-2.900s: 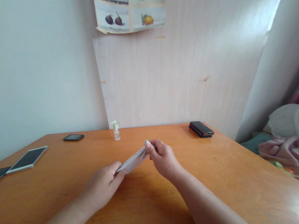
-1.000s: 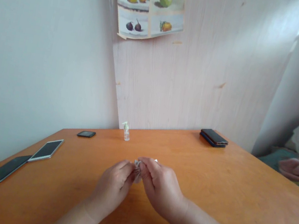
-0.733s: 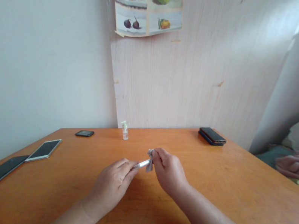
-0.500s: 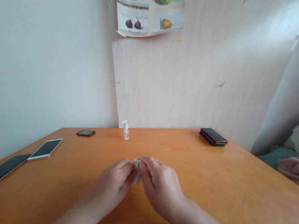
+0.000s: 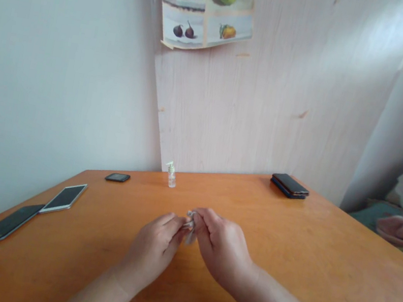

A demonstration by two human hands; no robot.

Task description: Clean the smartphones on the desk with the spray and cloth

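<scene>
Above the middle of the table, my left hand (image 5: pixel 156 241) and my right hand (image 5: pixel 222 247) meet, fingertips pinched. Between them is a small crumpled whitish cloth (image 5: pixel 190 237), part of it hanging below the fingers. Its left edge is in the left fingertips, while the right thumb and fingers are closed over the other side. Most of the cloth is hidden by the fingers, so its exact kind is hard to make out.
Behind my hands stands a small clear pump bottle (image 5: pixel 171 176). Leftward lie a small dark phone (image 5: pixel 117 177), a white-framed phone (image 5: pixel 64 198) and a dark tablet (image 5: pixel 7 224). Two stacked dark phones or cases (image 5: pixel 290 185) rest at the back right of the orange table (image 5: pixel 321 264).
The cloth has shifted slightly between my fingers, and the hands have parted a little. My right hand is marginally higher. The whole view has moved slightly.
</scene>
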